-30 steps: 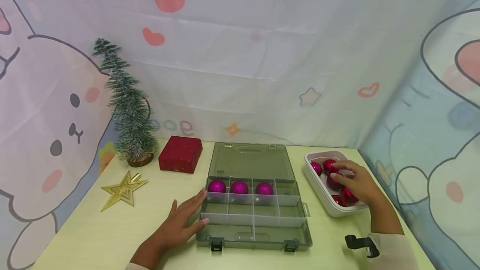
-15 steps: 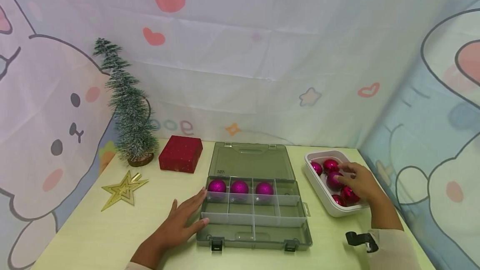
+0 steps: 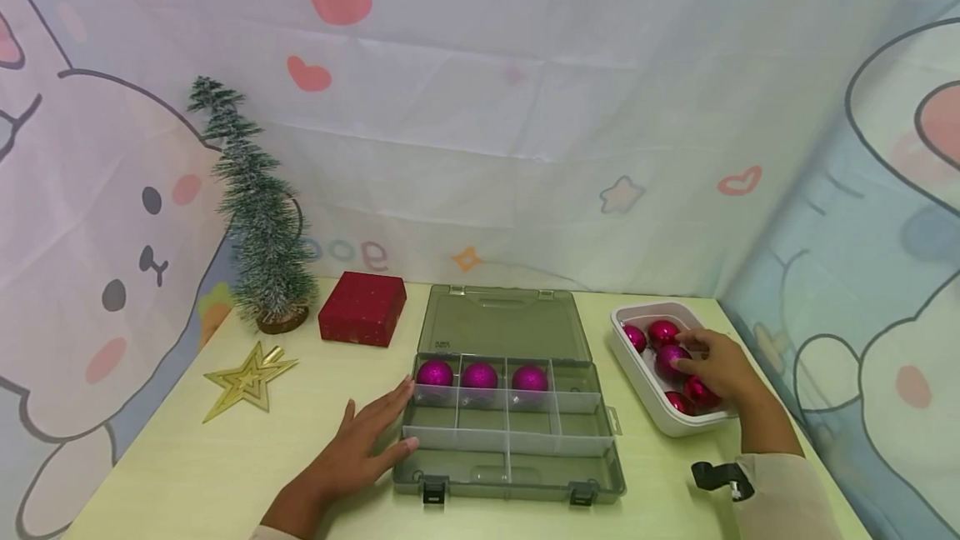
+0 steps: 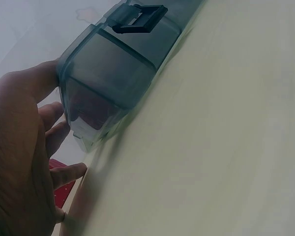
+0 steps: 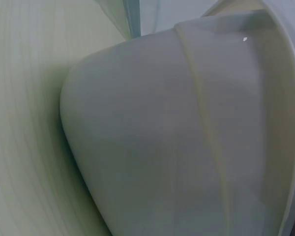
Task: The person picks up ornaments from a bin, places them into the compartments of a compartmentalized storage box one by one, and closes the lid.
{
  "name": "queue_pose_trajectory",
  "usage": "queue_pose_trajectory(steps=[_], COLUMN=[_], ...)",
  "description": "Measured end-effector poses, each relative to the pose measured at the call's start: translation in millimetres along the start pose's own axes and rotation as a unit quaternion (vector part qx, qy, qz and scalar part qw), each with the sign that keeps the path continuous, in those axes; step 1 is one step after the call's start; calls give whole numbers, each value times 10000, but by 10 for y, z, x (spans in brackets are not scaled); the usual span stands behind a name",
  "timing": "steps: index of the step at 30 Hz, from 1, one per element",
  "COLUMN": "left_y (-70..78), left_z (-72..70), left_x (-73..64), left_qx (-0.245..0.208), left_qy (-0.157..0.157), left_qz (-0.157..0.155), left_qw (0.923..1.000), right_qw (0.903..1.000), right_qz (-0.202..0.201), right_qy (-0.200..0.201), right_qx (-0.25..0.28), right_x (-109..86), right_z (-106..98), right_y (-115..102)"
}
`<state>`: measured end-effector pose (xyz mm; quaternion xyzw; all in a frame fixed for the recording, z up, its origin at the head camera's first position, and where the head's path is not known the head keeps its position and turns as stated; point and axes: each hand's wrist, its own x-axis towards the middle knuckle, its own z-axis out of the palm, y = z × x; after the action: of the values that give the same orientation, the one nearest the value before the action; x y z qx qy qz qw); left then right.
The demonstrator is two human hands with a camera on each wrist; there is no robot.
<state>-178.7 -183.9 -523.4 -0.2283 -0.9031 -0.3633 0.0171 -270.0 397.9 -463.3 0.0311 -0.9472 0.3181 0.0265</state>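
In the head view my right hand point(image 3: 722, 363) reaches into the white tub point(image 3: 643, 387), thumb and fingers pinching a purple glitter Christmas bauble point(image 3: 669, 363). Shiny red baubles point(image 3: 664, 332) lie around it in the tub. The right wrist view is filled by the tub's outer wall point(image 5: 152, 128); the hand is out of that view. My left hand point(image 3: 358, 455) lies spread along the left side of an open divided plastic box point(image 3: 510, 487), its fingers touching the edge. Three purple glitter baubles point(image 3: 480, 376) sit in the back row's first three compartments.
A small artificial Christmas tree point(image 3: 262, 232) stands at the back left beside a dark red box point(image 3: 362, 309). A gold star point(image 3: 251, 382) lies in front of them. The divided box's lid point(image 3: 506, 323) lies back toward the printed backdrop point(image 3: 465, 123).
The right hand's fingers have drawn in from above the baubles to the right side of the purple one, which now shows more. My left hand and the divided box have stayed put.
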Motion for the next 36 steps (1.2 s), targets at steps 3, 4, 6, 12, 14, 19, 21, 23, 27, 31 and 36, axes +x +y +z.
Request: queue_pose_trajectory(steps=[3, 4, 6, 12, 14, 19, 21, 23, 27, 31, 36], left_y=[10, 12, 14, 4, -3, -5, -5, -6, -16, -18, -10], left_z=[-6, -7, -8, 6, 9, 10, 9, 11, 17, 17, 9], left_x=[1, 0, -1, -3, -1, 5, 5, 2, 1, 4, 1], left_qx=[-5, -6, -19, -11, -14, -26, -40, -56, -59, -46, -36], left_qy=[11, 19, 36, 64, 48, 21, 14, 4, -4, -1, 16], left_qz=[9, 17, 37, 51, 29, -3, -8, -5, -11, 0, 14], left_qw=[10000, 10000, 10000, 10000, 10000, 10000, 10000, 10000, 10000, 10000, 10000], right_qw=[9999, 9999, 9997, 9993, 9993, 9994, 9994, 9995, 9998, 9999, 9994], right_qz=[78, 115, 177, 307, 284, 161, 133, 89, -23, -83, -297], right_qy=[-64, -93, -147, -212, -211, -204, -203, -206, -143, -33, 121], right_qx=[-23, -18, -35, -78, -114, -214, -239, -223, -138, -49, 134], right_x=[17, 21, 33, 40, 42, 46, 41, 26, -9, -33, -57], right_z=[5, 7, 9, 26, 29, 27, 29, 33, 20, -13, -38], right_y=[4, 3, 1, -4, -3, -11, -14, -16, -41, -74, -105])
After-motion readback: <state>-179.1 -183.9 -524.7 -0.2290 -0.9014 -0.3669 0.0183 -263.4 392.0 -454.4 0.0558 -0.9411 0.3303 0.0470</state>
